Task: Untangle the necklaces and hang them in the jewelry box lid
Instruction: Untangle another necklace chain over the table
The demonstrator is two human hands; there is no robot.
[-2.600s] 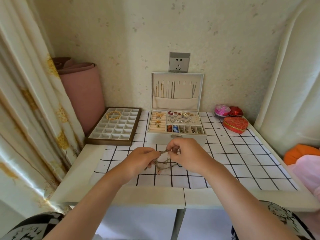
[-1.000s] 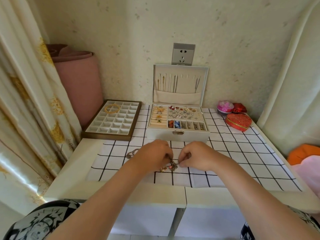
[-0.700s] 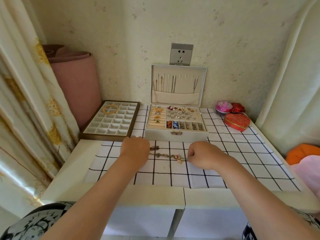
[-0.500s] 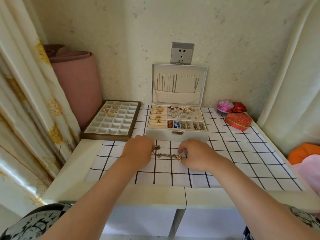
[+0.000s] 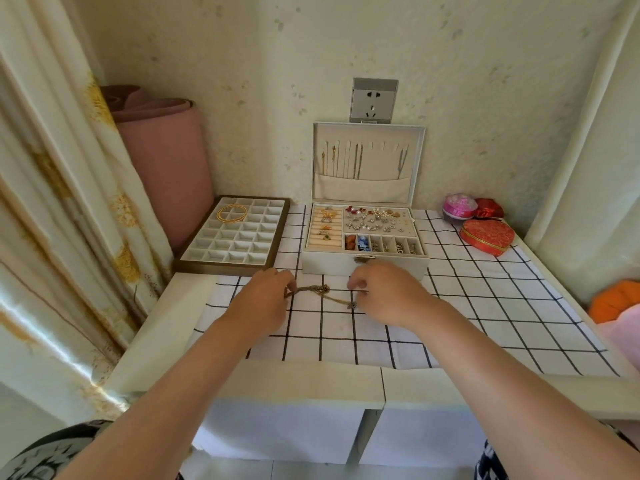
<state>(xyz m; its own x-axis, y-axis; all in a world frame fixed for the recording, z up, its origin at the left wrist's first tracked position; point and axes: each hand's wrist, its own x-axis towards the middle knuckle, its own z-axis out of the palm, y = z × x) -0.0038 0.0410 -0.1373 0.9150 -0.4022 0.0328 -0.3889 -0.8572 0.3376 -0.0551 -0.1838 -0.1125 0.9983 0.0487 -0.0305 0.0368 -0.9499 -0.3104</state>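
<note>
Head view, looking down on a table laid with a checked cloth (image 5: 485, 306). At 10 o'clock from the hands sits a tray (image 5: 194, 263) of small cells.

The left hand (image 5: 266, 299) has its fingers curled and pinches the left end of the necklaces (image 5: 334, 298). These lie on the cloth as one brownish strand. It runs from that pinch toward 4 o'clock and ends at a small charm (image 5: 352, 305). A thicker clump (image 5: 320, 289) sits partway along.

The right hand (image 5: 388, 296) is just beside the charm, fingers bent down over it. Whether they hold the strand cannot be told.

At 12 o'clock stands the box (image 5: 391, 266), with its lid (image 5: 369, 188) upright. A few chains hang in the lid already, and some hooks look bare.

Risks, as a judgement: pulling the two ends apart would likely draw the clump into a tighter knot. A hard tug could snap a fine link. The charm may catch in a loop and lock the tangle. Dragging the strand could ruck the cloth. The right knuckles are near the box front, so a quick lift might knock it.

Compared with 2.6 seconds ago: the hands then worked close together, with the tangle bunched between them off the cloth. Now they are apart and low, and the strand is laid out between them.
</note>
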